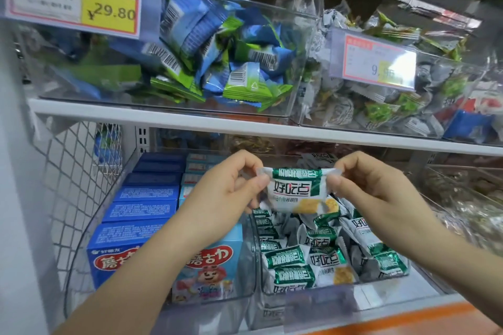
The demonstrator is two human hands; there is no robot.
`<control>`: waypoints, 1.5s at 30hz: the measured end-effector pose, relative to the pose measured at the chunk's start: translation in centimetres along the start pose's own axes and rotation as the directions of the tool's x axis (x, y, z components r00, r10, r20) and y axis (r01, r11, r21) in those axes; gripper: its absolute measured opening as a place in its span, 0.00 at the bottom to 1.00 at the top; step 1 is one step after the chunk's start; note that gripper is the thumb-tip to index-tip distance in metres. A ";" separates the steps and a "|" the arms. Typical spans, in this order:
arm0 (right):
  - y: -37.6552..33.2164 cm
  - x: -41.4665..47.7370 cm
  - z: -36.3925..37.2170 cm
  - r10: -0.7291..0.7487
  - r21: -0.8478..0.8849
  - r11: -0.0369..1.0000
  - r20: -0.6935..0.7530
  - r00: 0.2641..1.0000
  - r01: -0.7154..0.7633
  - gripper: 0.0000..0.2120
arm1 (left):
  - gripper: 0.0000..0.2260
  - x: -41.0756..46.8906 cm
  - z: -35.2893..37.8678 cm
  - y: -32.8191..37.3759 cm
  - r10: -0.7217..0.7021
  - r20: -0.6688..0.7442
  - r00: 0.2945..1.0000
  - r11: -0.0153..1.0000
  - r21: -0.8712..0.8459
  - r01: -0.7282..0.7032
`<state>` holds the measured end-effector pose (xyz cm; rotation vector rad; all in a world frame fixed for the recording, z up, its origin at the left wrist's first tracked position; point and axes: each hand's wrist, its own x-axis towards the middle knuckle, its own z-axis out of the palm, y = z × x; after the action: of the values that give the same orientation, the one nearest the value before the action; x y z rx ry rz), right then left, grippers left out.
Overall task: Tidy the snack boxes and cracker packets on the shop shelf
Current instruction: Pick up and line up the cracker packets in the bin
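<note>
We hold one cracker packet (295, 190) stretched between both hands. The left hand (226, 190) pinches its left crimped end and the right hand (375, 190) pinches the right one, fingers (260, 181) curled tight on the foil at each side. Its long axis runs level, left to right, with the printed face turned towards us. It hangs in the air over the lower shelf, touching nothing but our fingertips.

What matters for the next move is what lies straight below, a clear bin (307, 295) holding the pile of packets (321, 253). The ones at the front lie roughly the same way round as ours. Neither hand is nearer (the packet sits midway between them), so we judge a plain lowering would set it down in line. The blue snack boxes (141, 212) stand in the neighbouring bin to the left, just beside the pile and out of the way.
</note>
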<state>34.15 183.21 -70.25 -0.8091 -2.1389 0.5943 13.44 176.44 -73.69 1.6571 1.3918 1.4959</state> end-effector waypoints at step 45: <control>1.1 -1.1 1.4 0.371 0.628 0.691 0.115 0.921 -0.357 0.07 | 0.06 0.5 1.6 -0.9 -0.263 -0.082 0.961 0.950 -0.197 0.243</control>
<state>34.01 183.00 -72.28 -0.8291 -1.5660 1.4293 14.57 177.55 -74.67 1.2500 1.4134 1.5304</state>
